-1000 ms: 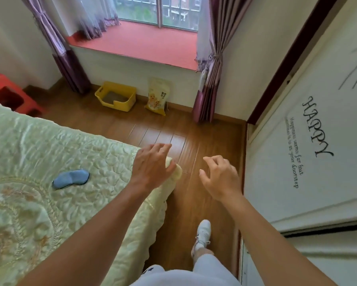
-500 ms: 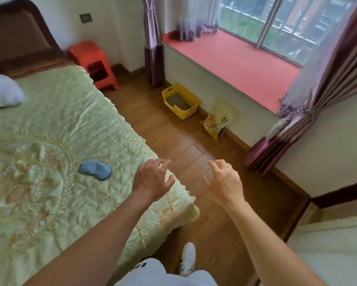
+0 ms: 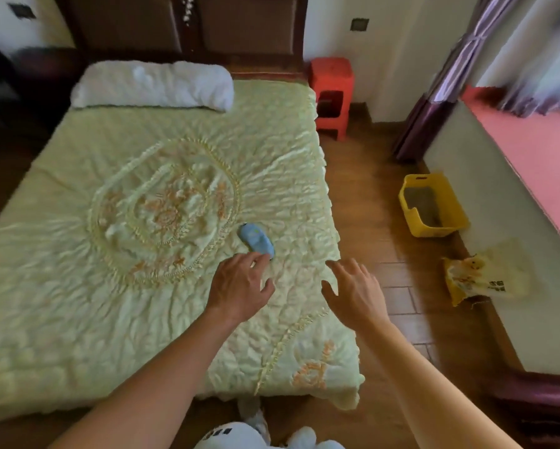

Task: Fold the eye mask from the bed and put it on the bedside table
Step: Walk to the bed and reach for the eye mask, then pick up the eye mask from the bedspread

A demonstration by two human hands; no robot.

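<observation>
Head view: the left hand (image 3: 239,283) reaches palm-down, fingers (image 3: 260,258) loosely spread, empty, tips right at the blue eye mask (image 3: 256,238) lying flat on the bed (image 3: 78,286). The right hand (image 3: 353,286) hovers nearby, fingers spread, holding nothing.

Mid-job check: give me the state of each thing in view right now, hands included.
eye mask: flat and unfolded on the bed, not lifted.
left hand: open, fingertips at the mask's near end, no grip.
right hand: open, empty, over the bed's edge.
quilt: spread over the bed, wrinkled.
pillow: lying at the headboard.
yellow bin: upright on the floor.
red stool: upright beside the bed.
</observation>
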